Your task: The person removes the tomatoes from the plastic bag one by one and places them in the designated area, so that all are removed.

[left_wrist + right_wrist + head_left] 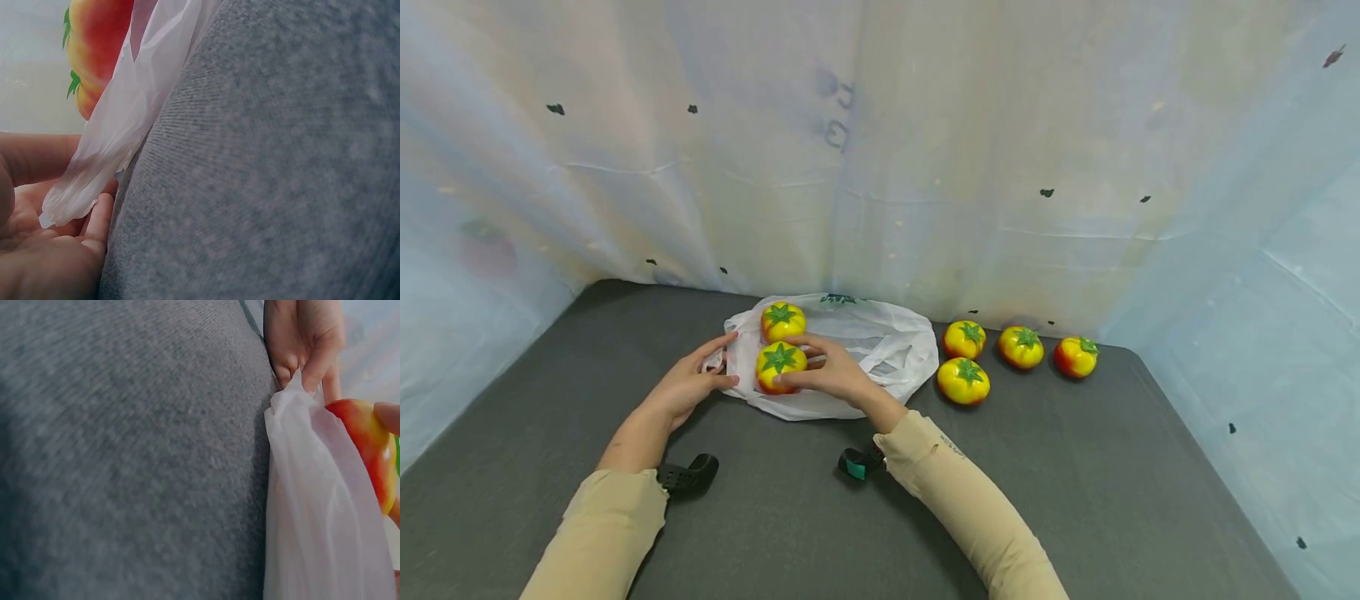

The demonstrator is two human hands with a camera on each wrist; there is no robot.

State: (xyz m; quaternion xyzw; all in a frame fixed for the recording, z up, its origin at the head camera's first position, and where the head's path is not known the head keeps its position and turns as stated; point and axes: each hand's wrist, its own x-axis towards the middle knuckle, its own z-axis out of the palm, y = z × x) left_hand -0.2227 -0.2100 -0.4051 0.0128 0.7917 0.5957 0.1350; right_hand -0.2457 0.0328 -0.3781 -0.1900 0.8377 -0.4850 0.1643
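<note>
A white plastic bag (880,329) lies flat on the table, with two yellow-and-red tomatoes at its left end. My left hand (688,379) holds the bag's left end, its thumb and index finger spread along the edge. The left wrist view shows the gathered plastic (94,169) running into that palm. With thumb and fingers, my right hand (835,371) grips the nearer tomato (780,367), green leaves upward. Just behind it sits the other tomato (782,320), partly covered by the right fingers. In the right wrist view, the held tomato (362,440) shows beside the plastic.
Right of the bag, several more tomatoes stand on the dark grey table (775,517): one at the front (963,382) and a row behind, ending with a redder tomato (1076,357). A pale sheet (925,167) hangs along the back and both sides.
</note>
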